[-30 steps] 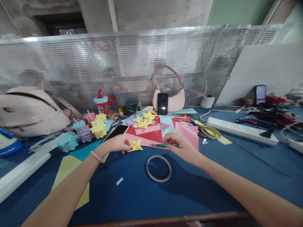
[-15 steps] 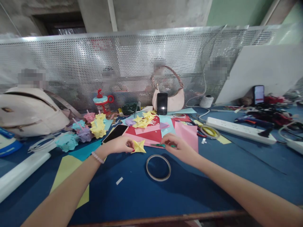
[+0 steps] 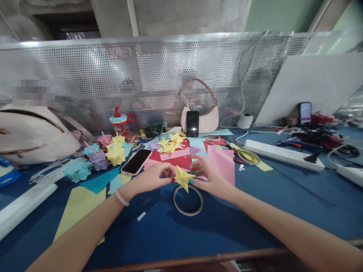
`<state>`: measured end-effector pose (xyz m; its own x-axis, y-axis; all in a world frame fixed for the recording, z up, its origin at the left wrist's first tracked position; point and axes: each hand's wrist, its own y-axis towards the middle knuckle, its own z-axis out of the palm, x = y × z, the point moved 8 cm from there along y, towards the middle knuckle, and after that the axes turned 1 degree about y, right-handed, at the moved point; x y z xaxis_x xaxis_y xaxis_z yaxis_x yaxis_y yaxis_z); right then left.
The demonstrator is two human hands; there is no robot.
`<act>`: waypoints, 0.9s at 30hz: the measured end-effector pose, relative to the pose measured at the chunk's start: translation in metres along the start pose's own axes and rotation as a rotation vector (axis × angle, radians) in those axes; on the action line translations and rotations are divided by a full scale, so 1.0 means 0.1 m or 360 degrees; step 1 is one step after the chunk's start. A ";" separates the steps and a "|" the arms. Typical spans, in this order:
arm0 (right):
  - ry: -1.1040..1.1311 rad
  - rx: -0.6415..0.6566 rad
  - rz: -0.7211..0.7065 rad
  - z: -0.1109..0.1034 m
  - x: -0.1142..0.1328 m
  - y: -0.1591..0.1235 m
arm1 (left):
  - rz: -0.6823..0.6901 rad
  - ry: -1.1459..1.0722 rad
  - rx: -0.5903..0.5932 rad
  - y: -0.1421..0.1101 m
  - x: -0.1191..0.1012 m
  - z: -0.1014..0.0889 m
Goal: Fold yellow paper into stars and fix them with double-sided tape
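While the left hand (image 3: pixel 159 176) has its fingers pinching the yellow star (image 3: pixel 183 177), one point pokes toward the right hand (image 3: pixel 211 179), grip can't tell.

Consists of one yellow, sharp-pointed star of folded paper (image 3: pixel 183 178). Features creased, raised arms. Is held off the blue tabletop (image 3: pixel 159 240), pinched at left by the left hand (image 3: pixel 161 176). Stands tilted, one point toward the far side, one toward the near side, one toward the right. Overlaps in view the far rim of a thin, round ring (image 3: pixel 188 214).
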<state>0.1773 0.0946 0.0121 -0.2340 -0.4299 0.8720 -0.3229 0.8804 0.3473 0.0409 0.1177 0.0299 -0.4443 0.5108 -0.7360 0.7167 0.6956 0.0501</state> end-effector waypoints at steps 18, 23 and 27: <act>0.0304 -0.0094 0.0127 0.02 0.08 -0.03 | -0.0037 0.0063 -0.0090 -0.02 -0.14 0.25; 0.0244 -0.0081 0.0092 0.02 0.12 -0.03 | -0.0098 -0.0031 -0.0032 -0.03 -0.14 0.27; 0.0204 -0.0062 0.0082 0.03 0.12 -0.03 | -0.0133 -0.0094 -0.0006 -0.02 -0.10 0.28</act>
<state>0.1727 0.0863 0.0206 -0.1297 -0.3571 0.9250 -0.2773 0.9087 0.3119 0.0589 0.0965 0.0183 -0.4697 0.4203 -0.7763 0.6763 0.7366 -0.0104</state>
